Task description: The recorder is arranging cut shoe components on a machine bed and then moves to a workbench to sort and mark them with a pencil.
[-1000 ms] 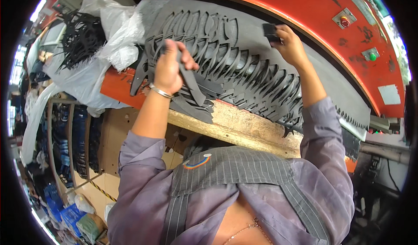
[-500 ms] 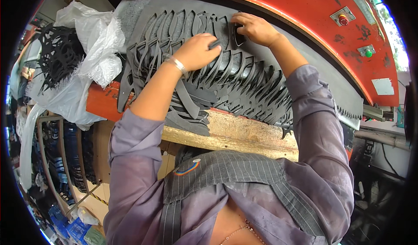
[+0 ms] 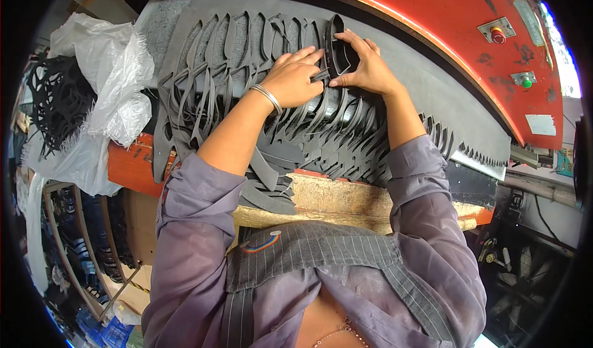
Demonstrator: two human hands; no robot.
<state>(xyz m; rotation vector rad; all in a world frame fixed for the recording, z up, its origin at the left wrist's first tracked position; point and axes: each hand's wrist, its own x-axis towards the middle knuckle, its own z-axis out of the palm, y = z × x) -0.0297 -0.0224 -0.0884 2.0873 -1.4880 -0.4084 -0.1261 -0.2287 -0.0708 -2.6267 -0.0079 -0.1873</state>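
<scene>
A narrow black cutting die [image 3: 334,42], curved like a closed band, stands on edge on the grey foam sheet [image 3: 426,70]. My right hand [image 3: 372,70] grips it from the right, thumb low and fingers near its top. Close against its left side is my left hand [image 3: 290,81], fingers bent around a small dark grey piece [image 3: 319,75] whose full shape is hidden. Beneath and left of my hands, the sheet is cut into rows of long leaf-shaped openings with thin curling strips [image 3: 204,51] between them.
Cut webbing hangs over the bed's front edge, above a worn wooden ledge [image 3: 333,190]. The red machine beam [image 3: 445,14] arches behind the sheet, with a red button [image 3: 497,34] and a green button [image 3: 526,83]. A white woven sack [image 3: 123,70] with black scrap [image 3: 58,97] is at left.
My left hand has moved right and slightly down, up to the die. My right hand has turned, and the die now stands more exposed in its grasp. My view has shifted slightly.
</scene>
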